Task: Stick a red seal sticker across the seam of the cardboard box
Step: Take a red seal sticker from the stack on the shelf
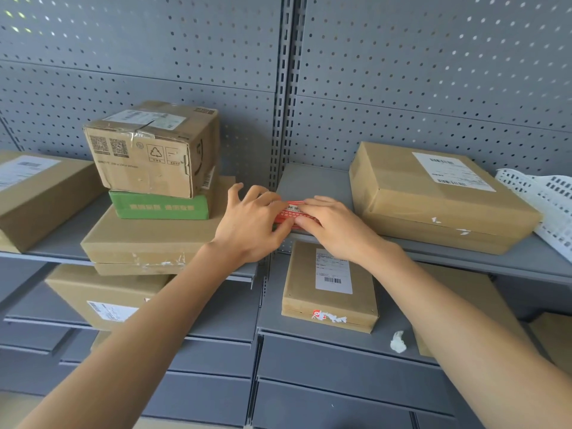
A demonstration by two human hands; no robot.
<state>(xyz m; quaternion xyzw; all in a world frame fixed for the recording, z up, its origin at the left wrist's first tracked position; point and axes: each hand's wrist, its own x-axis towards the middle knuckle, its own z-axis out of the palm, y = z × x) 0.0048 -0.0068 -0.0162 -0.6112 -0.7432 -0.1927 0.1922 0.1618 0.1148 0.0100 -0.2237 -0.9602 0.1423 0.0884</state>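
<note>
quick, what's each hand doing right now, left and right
Left hand: pinching the left end of the red seal sticker.
Right hand: fingers closed on the sticker's right end.

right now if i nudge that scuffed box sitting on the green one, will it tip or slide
The scuffed box probably tips before it slides: it looks taller than the green box under it and overhangs it on the left. Its dented corners and peeling tape suggest soft cardboard that may give when pushed.
</note>
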